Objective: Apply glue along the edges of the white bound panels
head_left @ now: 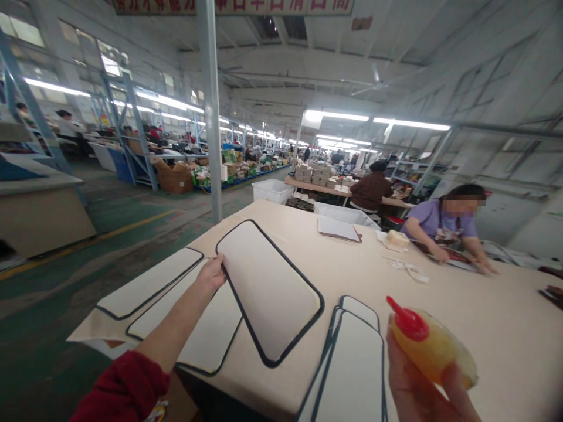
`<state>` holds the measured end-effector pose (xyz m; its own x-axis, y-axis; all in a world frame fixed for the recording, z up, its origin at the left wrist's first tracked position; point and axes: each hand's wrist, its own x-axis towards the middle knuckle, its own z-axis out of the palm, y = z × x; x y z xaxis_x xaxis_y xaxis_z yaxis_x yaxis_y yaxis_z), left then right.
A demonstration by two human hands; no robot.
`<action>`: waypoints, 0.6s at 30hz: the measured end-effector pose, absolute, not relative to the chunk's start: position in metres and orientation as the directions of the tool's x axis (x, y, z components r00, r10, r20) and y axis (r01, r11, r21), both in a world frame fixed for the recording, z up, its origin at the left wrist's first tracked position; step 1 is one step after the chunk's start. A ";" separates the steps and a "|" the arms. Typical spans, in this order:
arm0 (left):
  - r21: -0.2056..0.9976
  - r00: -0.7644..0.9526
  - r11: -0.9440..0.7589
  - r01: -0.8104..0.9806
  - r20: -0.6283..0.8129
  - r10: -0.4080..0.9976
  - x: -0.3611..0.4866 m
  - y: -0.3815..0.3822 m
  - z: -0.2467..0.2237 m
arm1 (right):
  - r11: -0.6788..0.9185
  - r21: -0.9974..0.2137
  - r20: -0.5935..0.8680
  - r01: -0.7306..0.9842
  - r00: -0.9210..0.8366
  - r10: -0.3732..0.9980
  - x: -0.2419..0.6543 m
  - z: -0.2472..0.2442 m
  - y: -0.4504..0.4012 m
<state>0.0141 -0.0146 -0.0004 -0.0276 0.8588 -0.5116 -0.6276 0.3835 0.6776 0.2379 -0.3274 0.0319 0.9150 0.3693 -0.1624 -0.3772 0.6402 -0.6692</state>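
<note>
My left hand (pixel 213 272) pinches the left edge of a white panel (pixel 268 287) with a dark border, which is tilted above the table. Under my left forearm, more dark-edged white panels (pixel 152 281) lie overlapping at the table's left side. My right hand (pixel 413 375) is wrapped round a squeeze bottle (pixel 440 351) of yellowish stuff with a red nozzle pointing up and left. Between the hands, near the front edge, lies a stack of narrower dark-edged panels (pixel 354 357).
Across the pale table (pixel 440 310), a person in purple (pixel 448 228) works with both hands on a flat piece. A white board (pixel 338 229), a tape roll (pixel 397 239) and white strips (pixel 409 269) lie nearby. A metal post (pixel 211 117) rises behind the table.
</note>
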 end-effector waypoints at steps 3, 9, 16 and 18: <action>0.689 -0.027 0.369 -0.624 -0.491 0.871 0.015 -0.023 0.002 | 0.661 -0.673 -0.091 -0.332 0.924 0.372 0.239 0.035 -0.327; 0.707 -0.033 0.350 -0.615 -0.466 0.884 0.014 -0.037 0.008 | 0.647 -0.750 0.144 -0.139 0.920 0.365 0.257 0.032 -0.339; 0.686 -0.036 0.320 -0.653 -0.450 0.892 0.018 -0.043 0.011 | 0.599 -0.793 0.202 -0.112 0.879 0.431 0.261 0.034 -0.344; 0.665 -0.043 0.301 -0.684 -0.449 0.893 0.018 -0.045 0.009 | 0.584 -0.784 0.112 -0.210 0.878 0.466 0.270 0.026 -0.345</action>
<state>0.0178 -0.0447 0.0089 -0.0433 0.8926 -0.4487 -0.6839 0.3009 0.6647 0.2697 -0.3448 0.0264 0.8776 0.4662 0.1117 -0.2102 0.5835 -0.7844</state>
